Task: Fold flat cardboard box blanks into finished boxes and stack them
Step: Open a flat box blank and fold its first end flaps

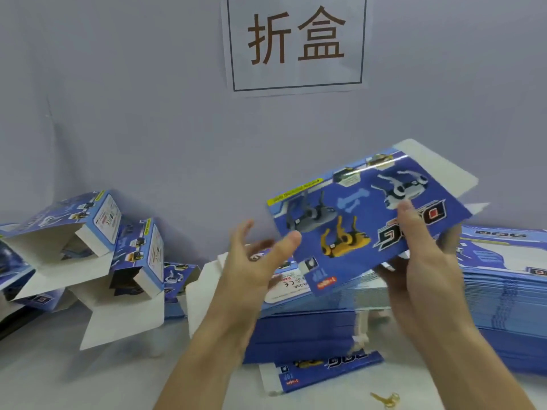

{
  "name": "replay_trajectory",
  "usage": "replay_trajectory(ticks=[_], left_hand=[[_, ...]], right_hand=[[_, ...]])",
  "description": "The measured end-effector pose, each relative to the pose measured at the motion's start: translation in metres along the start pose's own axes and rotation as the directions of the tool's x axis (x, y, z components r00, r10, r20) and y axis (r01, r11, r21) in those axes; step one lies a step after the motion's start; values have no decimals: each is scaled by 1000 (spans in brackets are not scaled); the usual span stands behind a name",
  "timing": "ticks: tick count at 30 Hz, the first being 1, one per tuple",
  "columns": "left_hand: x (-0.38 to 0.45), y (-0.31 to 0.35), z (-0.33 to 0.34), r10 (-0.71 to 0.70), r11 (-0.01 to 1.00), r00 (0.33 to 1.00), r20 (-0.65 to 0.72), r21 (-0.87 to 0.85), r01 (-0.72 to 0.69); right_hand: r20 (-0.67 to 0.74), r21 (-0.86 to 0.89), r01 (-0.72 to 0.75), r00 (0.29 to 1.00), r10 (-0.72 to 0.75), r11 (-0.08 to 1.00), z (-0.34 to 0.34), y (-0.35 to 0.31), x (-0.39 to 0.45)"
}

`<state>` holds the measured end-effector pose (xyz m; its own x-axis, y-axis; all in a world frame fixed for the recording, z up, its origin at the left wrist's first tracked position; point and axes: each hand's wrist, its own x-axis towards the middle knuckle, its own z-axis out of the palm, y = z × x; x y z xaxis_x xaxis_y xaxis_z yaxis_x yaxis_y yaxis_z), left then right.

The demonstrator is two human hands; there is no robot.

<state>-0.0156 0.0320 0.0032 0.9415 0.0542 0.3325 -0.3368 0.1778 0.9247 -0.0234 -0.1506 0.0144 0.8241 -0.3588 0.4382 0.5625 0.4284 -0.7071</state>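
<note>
Blue printed cardboard, one flat blank [367, 214], is held above the stacked blanks [325, 309] on the tabletop [59, 377]. My right hand [423, 250] pinches its near edge; my left hand [254, 261] hovers released. Next, I should grip the opposite edge, then squeeze the panels open squarely.

A packaging workstation on a factory or workshop floor: a printed sign [297, 42] reading "折盒" hangs on a plain grey backdrop [118, 99] above a white surface [44, 368]. Thick stacks of flat blue box blanks [503, 291] fill the right side, while folded boxes [97, 232] with open flaps pile up at left.
</note>
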Motion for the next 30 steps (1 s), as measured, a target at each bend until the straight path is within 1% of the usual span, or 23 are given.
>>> replay_trajectory(ticks=[1,2,3,4,5,7,8,9,13,15,16,18,20,21,23,25,28,30], left_hand=[[2,4,-4,67,994,995,-68,96,-60],[4,9,-10,137,982,985,-106,147,-121],[5,12,-15,189,972,976,-107,161,-171],[5,15,-19,213,967,974,-72,161,-199],[4,17,-21,210,964,978,-10,170,-205],[1,17,-20,179,955,974,141,214,-206],[1,14,-20,182,953,964,192,207,-221],[2,12,-19,189,956,959,209,184,-229],[3,4,-19,264,949,946,190,127,-290],[3,0,-16,286,942,940,185,125,-312],[2,-2,-12,289,941,938,194,124,-315],[-2,-5,-3,288,947,939,187,87,-308],[-5,-5,4,259,964,958,125,24,-264],[-7,-5,7,228,973,970,86,3,-229],[-8,-4,9,156,988,988,6,-16,-156],[-6,-2,8,150,989,987,-52,-4,-151],[-4,0,6,185,982,981,-56,31,-184],[-5,1,4,210,977,977,-30,30,-209]], right_hand=[[25,-74,29,999,-28,997,-4,-1,2],[81,-140,53,996,-42,989,-7,-2,3],[160,-190,69,986,-38,979,-10,-2,4],[246,-233,68,969,-9,970,-12,-1,4],[333,-275,57,942,40,960,-12,0,3],[487,-320,15,860,150,947,-11,2,-2],[530,-328,-1,828,185,945,-9,4,-4],[537,-343,-10,818,205,939,-7,5,-5],[452,-437,4,866,215,900,-6,8,-5],[444,-475,40,873,201,879,-6,11,-5],[457,-463,49,868,191,885,-4,12,-6],[472,-330,-2,865,167,944,1,15,-9],[413,-194,-96,895,170,976,7,15,-13],[362,-185,-110,916,172,977,10,14,-14],[282,-267,-62,949,139,962,11,16,-13],[241,-354,-13,965,105,935,14,17,-14],[236,-387,-7,966,106,922,12,23,-14],[218,-335,-59,966,139,940,11,23,-13]])
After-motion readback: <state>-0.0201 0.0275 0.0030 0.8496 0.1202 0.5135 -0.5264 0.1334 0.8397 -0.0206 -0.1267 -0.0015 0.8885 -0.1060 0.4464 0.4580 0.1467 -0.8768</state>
